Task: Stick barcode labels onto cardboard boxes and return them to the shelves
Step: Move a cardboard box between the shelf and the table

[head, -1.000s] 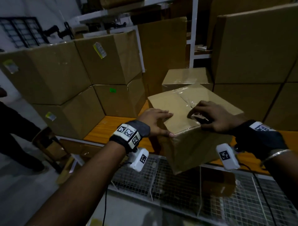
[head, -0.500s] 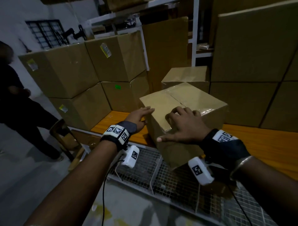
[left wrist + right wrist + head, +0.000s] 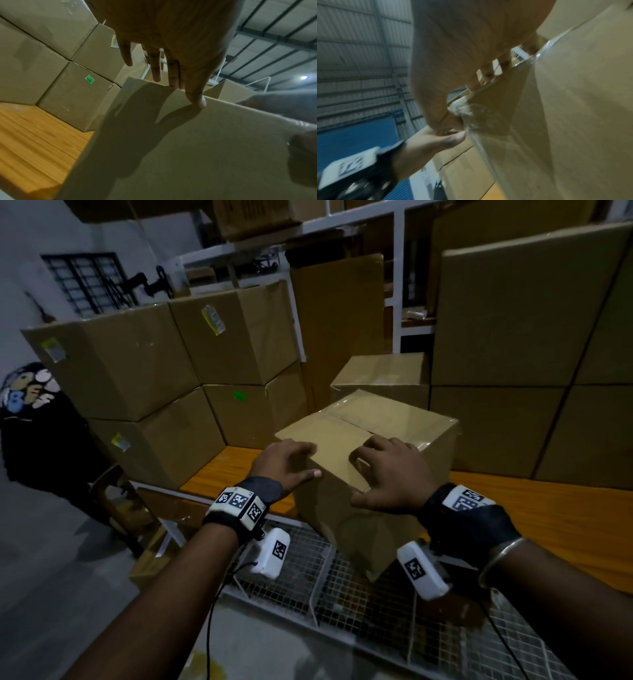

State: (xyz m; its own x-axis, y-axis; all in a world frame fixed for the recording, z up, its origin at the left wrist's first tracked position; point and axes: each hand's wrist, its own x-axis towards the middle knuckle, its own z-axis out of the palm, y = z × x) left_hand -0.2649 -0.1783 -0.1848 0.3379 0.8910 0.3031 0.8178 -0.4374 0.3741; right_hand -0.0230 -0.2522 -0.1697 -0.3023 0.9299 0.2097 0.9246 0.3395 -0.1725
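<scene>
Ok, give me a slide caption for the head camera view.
Both hands rest on a taped cardboard box at the shelf edge.

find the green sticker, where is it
In the head view, the green sticker sits left of centre on the lower stacked box, just behind and left of the left hand.

brown cardboard box (image 3: 370, 440), orange wooden shelf (image 3: 548, 518), green sticker (image 3: 239, 396), black-and-white checkered wrist tags (image 3: 238, 501).

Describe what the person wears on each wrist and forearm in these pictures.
Both forearms are bare. Behind the left hand sits a dark band carrying a white block of square black-and-white markers, a white camera pod with a marker beneath, and a thin black cable. Behind the right hand: the same kit, plus a silver bangle.
</scene>
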